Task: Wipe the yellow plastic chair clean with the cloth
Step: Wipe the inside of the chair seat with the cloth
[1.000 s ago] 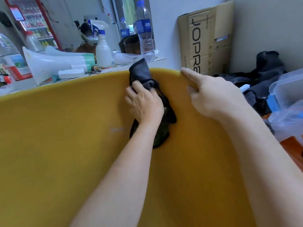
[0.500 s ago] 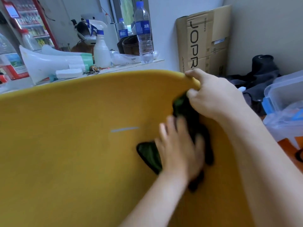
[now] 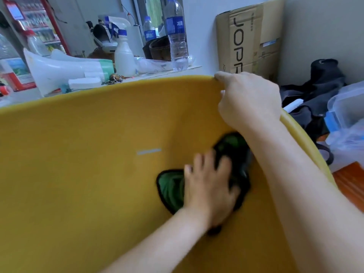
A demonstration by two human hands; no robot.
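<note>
- Here, the left hand [image 3: 208, 190] lies flat, fingers spread, pressing the cloth [image 3: 171, 188] onto the chair [image 3: 78, 154].
- The right hand [image 3: 248, 99], just above it, curls over the chair's rim.
- Cloth shows beyond the left hand's fingers.

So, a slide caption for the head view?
Left hand presses dark cloth on yellow chair; right hand grips its rim.

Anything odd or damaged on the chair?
One thing: a short pale streak on the chair, left of the cloth. It breaks the plain yellow; mark or slot, cannot tell. Nothing else stands out on it.
</note>
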